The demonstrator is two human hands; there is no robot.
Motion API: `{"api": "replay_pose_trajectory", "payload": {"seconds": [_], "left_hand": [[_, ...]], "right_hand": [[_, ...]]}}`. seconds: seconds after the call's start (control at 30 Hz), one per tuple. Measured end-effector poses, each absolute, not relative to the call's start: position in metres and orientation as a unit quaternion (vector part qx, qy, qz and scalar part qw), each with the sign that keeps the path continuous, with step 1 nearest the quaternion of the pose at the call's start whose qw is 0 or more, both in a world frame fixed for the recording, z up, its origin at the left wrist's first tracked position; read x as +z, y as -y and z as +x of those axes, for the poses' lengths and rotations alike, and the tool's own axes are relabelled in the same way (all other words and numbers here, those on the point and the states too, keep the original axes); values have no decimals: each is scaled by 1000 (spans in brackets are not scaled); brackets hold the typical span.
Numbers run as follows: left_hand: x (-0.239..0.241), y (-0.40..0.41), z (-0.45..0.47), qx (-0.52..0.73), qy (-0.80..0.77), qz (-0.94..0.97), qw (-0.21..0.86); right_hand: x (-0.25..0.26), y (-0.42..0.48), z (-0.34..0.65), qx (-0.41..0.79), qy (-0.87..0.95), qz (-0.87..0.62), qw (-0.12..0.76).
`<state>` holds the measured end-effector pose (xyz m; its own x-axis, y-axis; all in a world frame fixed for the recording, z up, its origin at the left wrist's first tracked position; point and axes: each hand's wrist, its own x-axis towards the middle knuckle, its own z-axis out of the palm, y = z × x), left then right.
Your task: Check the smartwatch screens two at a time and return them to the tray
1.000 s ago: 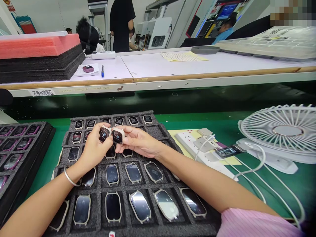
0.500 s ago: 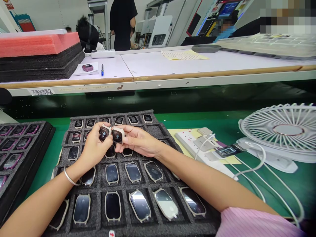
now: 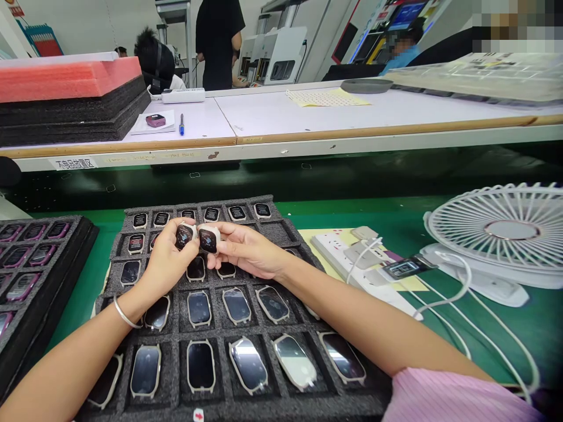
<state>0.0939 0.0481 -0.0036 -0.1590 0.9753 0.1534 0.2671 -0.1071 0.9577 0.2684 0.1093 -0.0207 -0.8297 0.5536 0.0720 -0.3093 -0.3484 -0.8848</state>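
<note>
A dark foam tray [image 3: 176, 337] in front of me holds several beige smartwatch bodies in pockets, screens up. My left hand [image 3: 165, 264] is closed on one watch body [image 3: 183, 235], held above the tray's far half. My right hand [image 3: 250, 252] grips a second watch body [image 3: 208, 239] right beside it. The two bodies almost touch, with both lit screens facing me. A silver bangle [image 3: 125, 316] circles my left wrist.
A second foam tray [image 3: 65, 258] with purple watches sits at the left. To the right lie a white power strip [image 3: 341, 255], a charging device [image 3: 407, 268], white cables and a white fan [image 3: 501, 231]. A raised white shelf [image 3: 308, 120] runs behind; people stand beyond it.
</note>
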Motion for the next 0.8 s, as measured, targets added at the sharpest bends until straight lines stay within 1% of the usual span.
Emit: {"api": "replay_pose_trajectory", "payload": {"seconds": [0.2, 0.27, 0.37, 0.5, 0.8], "left_hand": [[1, -50, 94, 542, -521, 405, 521], [3, -51, 94, 554, -497, 373, 554], [3, -51, 93, 568, -480, 356, 566], [2, -51, 92, 571, -466, 352, 577], [0, -51, 93, 561, -472, 351, 582]], "right_hand": [[-21, -116, 266, 827, 425, -195, 313], [-22, -119, 266, 825, 407, -217, 326], [-23, -122, 267, 825, 390, -233, 336], [-22, -123, 269, 827, 381, -250, 329], [-22, -123, 272, 803, 417, -250, 346]]}}
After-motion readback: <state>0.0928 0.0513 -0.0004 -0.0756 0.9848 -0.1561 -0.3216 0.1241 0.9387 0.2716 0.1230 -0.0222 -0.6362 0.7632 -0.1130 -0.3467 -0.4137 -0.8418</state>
